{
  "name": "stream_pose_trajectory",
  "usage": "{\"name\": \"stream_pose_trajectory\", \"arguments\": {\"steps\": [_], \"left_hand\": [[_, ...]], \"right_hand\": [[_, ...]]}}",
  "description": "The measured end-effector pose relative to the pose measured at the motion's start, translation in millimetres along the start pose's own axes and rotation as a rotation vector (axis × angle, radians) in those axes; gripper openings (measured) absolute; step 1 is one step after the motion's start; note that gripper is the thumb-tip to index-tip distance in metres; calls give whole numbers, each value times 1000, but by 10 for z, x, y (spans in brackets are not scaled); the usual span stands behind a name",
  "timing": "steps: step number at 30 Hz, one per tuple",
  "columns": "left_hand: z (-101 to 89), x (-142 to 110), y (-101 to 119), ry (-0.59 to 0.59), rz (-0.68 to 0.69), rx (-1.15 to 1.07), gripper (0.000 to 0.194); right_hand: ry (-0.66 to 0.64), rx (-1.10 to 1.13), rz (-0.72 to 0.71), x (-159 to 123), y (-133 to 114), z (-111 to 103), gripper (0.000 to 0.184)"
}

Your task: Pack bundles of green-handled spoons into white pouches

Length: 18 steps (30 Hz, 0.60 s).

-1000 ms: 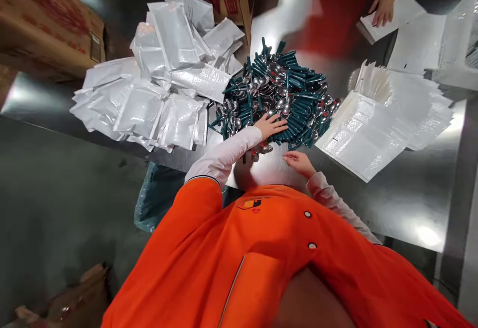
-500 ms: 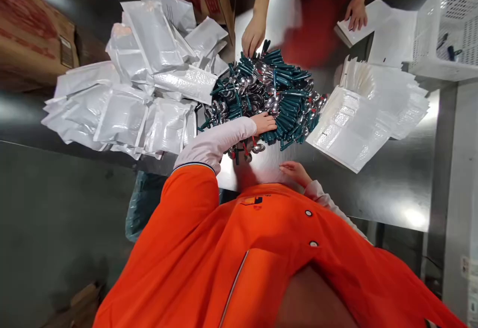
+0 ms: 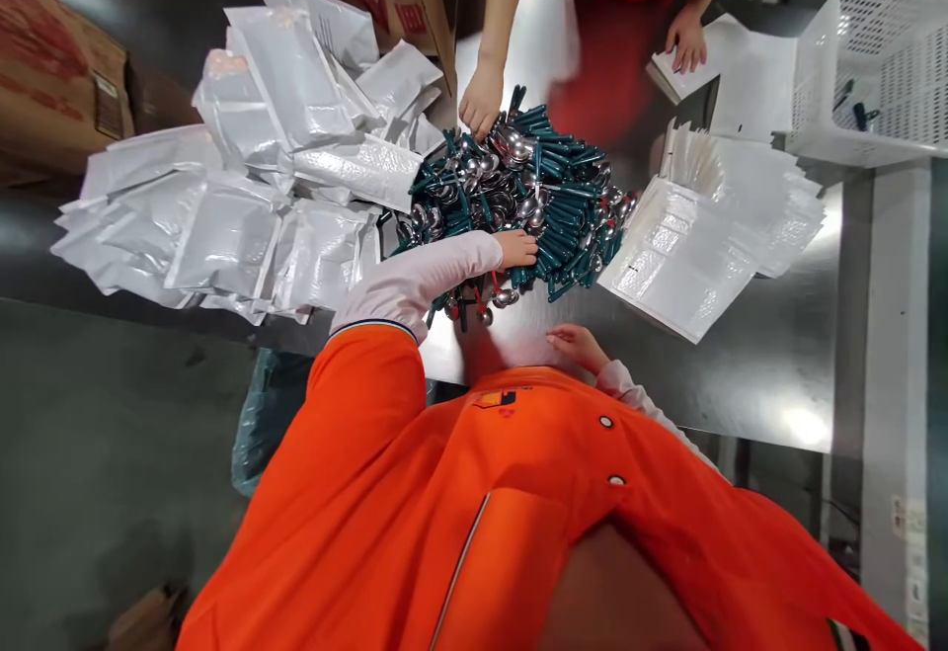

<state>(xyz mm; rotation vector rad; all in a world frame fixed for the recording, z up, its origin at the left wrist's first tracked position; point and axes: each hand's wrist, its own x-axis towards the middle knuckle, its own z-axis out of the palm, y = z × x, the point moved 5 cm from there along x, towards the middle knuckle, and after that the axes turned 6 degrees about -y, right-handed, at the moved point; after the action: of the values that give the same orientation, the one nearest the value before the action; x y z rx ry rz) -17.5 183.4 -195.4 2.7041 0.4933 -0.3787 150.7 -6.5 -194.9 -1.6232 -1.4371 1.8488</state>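
A heap of spoons (image 3: 567, 221) with dark green handles and shiny metal bowls lies mid-table, some with red bits among them. My left hand (image 3: 516, 248) rests on the near side of this heap, its fingers laid over the spoons; the fingertips are partly lost among the handles. Close to my body, my right hand (image 3: 578, 347) is low over the table, fingers loosely stretched out to the left, with nothing visible in them. On the far side, a co-worker's hand (image 3: 483, 100) reaches into the same heap.
Filled white padded mailers (image 3: 222, 226) are piled at left. Flat white mailers (image 3: 681, 256) lie stacked at right, where the co-worker's other hand (image 3: 686, 41) touches a further stack. A white plastic basket (image 3: 815, 98) and cardboard boxes (image 3: 55, 68) stand around the metal table (image 3: 785, 374).
The whole view has shifted slightly, moving the scene a little to the left. My left hand stays on the spoons and my right hand stays near the edge. The co-worker's hands barely differ.
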Motion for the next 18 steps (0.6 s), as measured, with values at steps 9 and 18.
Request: {"name": "stream_pose_trajectory", "arguments": {"steps": [9, 18], "left_hand": [[-178, -37, -189, 287, 68, -451, 19], [-416, -309, 206, 454, 15, -914, 18]], "right_hand": [[14, 63, 51, 1, -19, -48, 12], [-260, 886, 231, 775, -625, 276, 40]]}}
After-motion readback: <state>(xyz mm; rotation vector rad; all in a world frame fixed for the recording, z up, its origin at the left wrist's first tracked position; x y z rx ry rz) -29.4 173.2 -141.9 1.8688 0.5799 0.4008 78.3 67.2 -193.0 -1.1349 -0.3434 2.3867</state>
